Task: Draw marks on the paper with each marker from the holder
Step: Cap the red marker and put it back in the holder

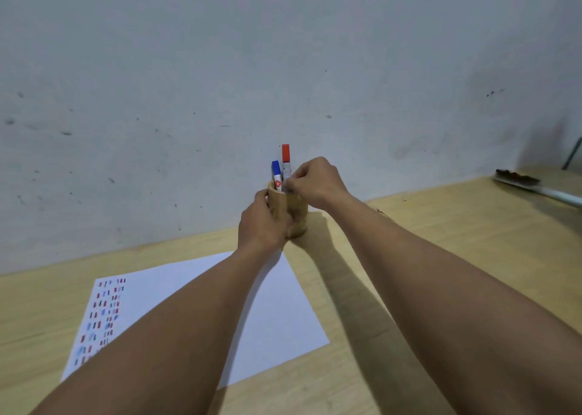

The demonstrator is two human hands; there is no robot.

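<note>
Head view. Left hand (263, 222) wrapped around the wooden holder (291, 216), clasping its near-left side and bracing it on the desk (441, 241). Right hand (316, 183) just above and to the right of the holder's mouth, fingertips pinched on the barrel of the red-capped marker (285, 159), which stands higher than the blue-capped marker (276, 173) just left of it. Whether the red marker is going in or coming out: cannot tell.

Judged as the step in hand: moving one marker through the holder's mouth. Best done with the pinch kept low on the barrel, motion straight along the marker's axis, the brace held firm so the holder neither tips nor drags the blue marker along.

Below the left hand, partly under its forearm, a white sheet of paper (277, 314), its far-left column already filled with short red, blue and dark strokes; plenty of blank space nearer the hands.

Desk: pale wood grain, pushed against a scuffed grey wall (220, 68). Far right of the right hand, a brush (522, 181) lying on the desk.
</note>
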